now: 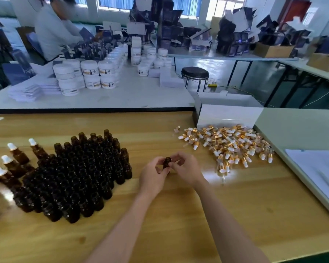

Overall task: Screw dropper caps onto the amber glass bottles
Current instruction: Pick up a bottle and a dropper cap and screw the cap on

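The room is a long, window-lit workroom [122, 4] with a shiny pale floor. Far beyond the hands runs a white tabletop [141, 95], stacked with white jars [95, 73] and flat white packets. A person in a pale top [51, 33] leans over its far left end. Beyond and to the right of the hands, further tables carry heaps of dark cartons [232, 35] and brown cardboard boxes. A round black stool [195, 73] stands on the floor between them.

The hands work over a glossy, wood-grained tabletop [179, 224], which catches window glare just right of them. A pale grey-green tabletop [302, 126] butts against it on the right, with a stack of white sheets [319, 168] lying on it.

Left of the hands, a dense block of uncapped amber bottles [78, 173] stands upright. Its nearest bottles are just beside the left hand. At the far left are a few capped bottles [17, 154] with white dropper bulbs. Beyond and to the right of the hands is an open white box [228, 116]. In front of it a loose pile of dropper caps [230, 145], gold collars and white bulbs, spills toward the right hand.

The left hand [152, 177] and right hand [188, 169] meet above the wood, both arms bare. Between them is a single amber bottle [167, 164], held upright. The left fingers curl round its body, and the right thumb and fingertips pinch it near the neck. Its dark top shows between the fingertips.
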